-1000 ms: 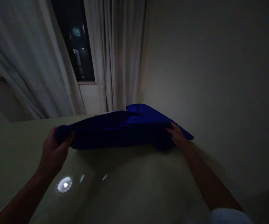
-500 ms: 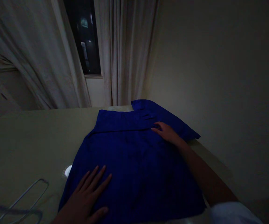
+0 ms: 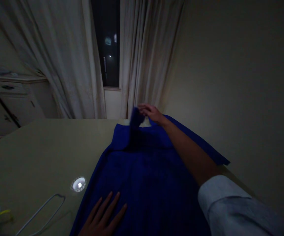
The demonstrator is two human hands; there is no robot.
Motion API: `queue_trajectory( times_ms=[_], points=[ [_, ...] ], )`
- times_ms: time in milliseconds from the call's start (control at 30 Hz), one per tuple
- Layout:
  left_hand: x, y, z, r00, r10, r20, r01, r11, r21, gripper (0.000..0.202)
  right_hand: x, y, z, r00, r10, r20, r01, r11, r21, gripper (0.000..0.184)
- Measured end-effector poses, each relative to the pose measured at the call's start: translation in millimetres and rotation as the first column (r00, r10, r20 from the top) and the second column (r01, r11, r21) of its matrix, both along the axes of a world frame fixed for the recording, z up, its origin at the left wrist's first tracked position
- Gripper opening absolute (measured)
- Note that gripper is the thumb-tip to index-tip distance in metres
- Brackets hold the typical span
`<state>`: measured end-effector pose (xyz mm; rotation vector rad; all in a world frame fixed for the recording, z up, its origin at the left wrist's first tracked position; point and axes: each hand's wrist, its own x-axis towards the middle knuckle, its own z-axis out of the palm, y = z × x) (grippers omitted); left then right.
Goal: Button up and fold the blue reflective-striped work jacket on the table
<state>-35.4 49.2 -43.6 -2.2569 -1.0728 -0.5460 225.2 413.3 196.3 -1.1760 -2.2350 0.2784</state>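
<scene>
Filling the right side of your view, the plain wall (image 3: 242, 82) stands beside the pale table (image 3: 46, 150) that spreads out in front of you. Past the table's far edge hang long, light curtains (image 3: 65, 59), with a narrow dark window (image 3: 109, 26) showing between them. Your blue cloth (image 3: 152, 183) lies on the table, from the near edge of your view almost to the table's far edge, and a slanting part of it runs off to the right, close to the wall. At the far left, beyond the table, you have a light cabinet (image 3: 16, 98) with dark handles.

Your right arm reaches forward over the cloth, in a pale sleeve (image 3: 240, 209) that ends in a broad cuff. Your right hand (image 3: 150, 113) is partly closed, fingers bent around the top of a flap of the cloth raised near its far end; the fingertips are blurred. Your left hand (image 3: 102, 218) is open and palm down on the near left part of the cloth, fingers spread, gripping nothing. To its left on the table you have a white wire loop (image 3: 42, 209), and above that a round bright spot (image 3: 79, 184)
</scene>
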Motion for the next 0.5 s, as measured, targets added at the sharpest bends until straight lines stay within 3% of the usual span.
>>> queue_trajectory(
  times_ms=[67,133,167,233,300,367,433,500],
  points=[
    [0.4,-1.4,2.3,1.0,-0.006,-0.017,0.006,1.0,0.004,0.07,-30.7,15.5,14.9,0.948,0.208,-0.239,-0.214,0.977,0.001,0.045],
    [1.3,-2.7,6.3,1.0,-0.013,-0.027,0.013,1.0,-0.002,0.071,-50.9,18.1,2.7,0.873,0.293,-0.39,-0.328,0.944,-0.026,0.051],
    [1.9,-3.2,8.2,1.0,-0.013,-0.029,0.012,1.0,-0.008,0.071,-56.7,13.5,-13.8,0.892,0.266,-0.365,-0.313,0.947,-0.076,0.052],
    [3.2,-3.7,10.9,1.0,-0.012,-0.027,0.011,1.0,-0.019,0.071,-61.5,-5.0,-61.1,0.988,0.117,-0.1,-0.135,0.973,-0.188,0.054],
    [4.1,-3.7,11.6,1.0,-0.012,-0.027,0.012,1.0,-0.024,0.07,-62.3,-28.5,-112.5,0.986,-0.011,0.163,0.045,0.977,-0.206,0.056],
    [4.3,-3.3,10.3,1.0,-0.01,-0.029,0.01,1.0,-0.011,0.065,-63.4,-45.6,-149.3,0.972,-0.08,0.222,0.12,0.978,-0.17,0.039],
    [4.0,-2.9,7.9,0.999,0.002,-0.033,-0.002,1.0,0.0,0.058,-62.3,-49.2,-158.7,0.98,-0.106,0.167,0.126,0.986,-0.111,0.015],
    [3.5,-2.8,5.4,0.999,0.009,-0.034,-0.009,1.0,-0.001,0.056,-49.3,-39.5,-140.0,0.992,-0.101,0.08,0.103,0.994,-0.024,0.007]
  ],
)
